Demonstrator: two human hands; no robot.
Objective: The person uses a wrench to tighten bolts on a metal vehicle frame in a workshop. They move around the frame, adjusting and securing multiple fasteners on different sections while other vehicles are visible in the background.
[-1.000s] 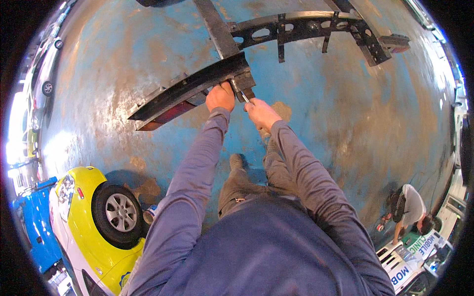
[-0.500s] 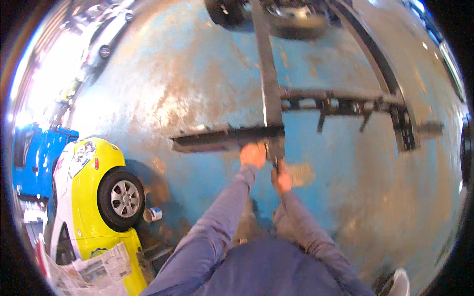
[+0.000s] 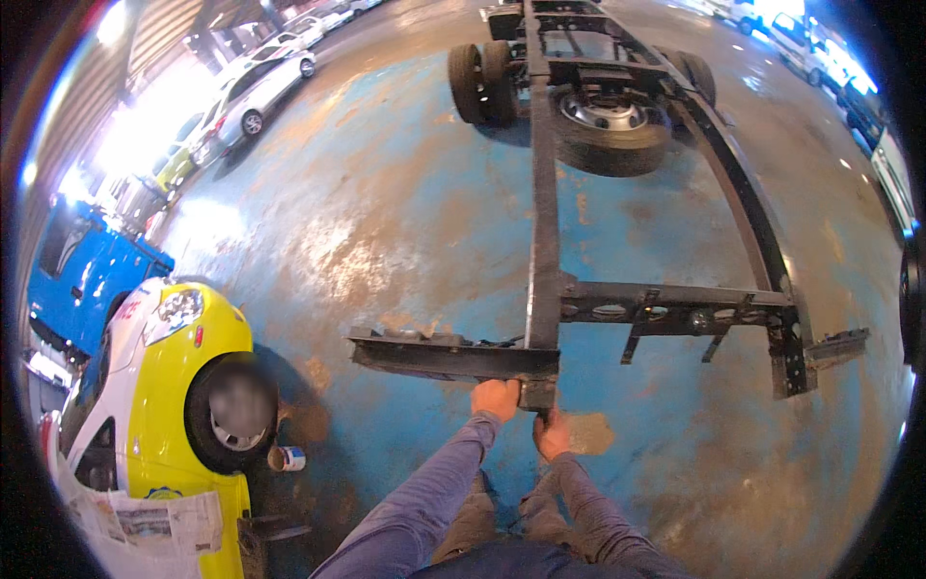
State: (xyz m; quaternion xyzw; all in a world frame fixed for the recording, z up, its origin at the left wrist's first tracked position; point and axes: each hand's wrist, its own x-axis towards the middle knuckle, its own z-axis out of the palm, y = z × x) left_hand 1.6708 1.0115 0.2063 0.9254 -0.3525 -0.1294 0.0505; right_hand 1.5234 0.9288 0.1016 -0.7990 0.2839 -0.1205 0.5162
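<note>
A bare black truck chassis (image 3: 542,212) lies on the blue floor, two long rails joined by a cross member (image 3: 675,301). A dark rear bar (image 3: 434,355) sticks out left from the near end of the left rail. My left hand (image 3: 497,399) grips the lower edge of that bar right at the rail end. My right hand (image 3: 552,436) is just below the rail end, fingers curled around what looks like a small dark tool pointing up at the metal. Both grey sleeves come up from the lower edge.
Wheels (image 3: 603,125) sit under the far part of the chassis. A yellow car (image 3: 164,386) masked with newspaper (image 3: 145,521) stands at the left, beside a blue vehicle (image 3: 82,270). A small can (image 3: 286,458) rests near its wheel. Parked cars (image 3: 256,87) line the far left.
The view has tilted up and away, so the whole chassis and its wheels now show. Both hands stay at the near end of the left rail.
</note>
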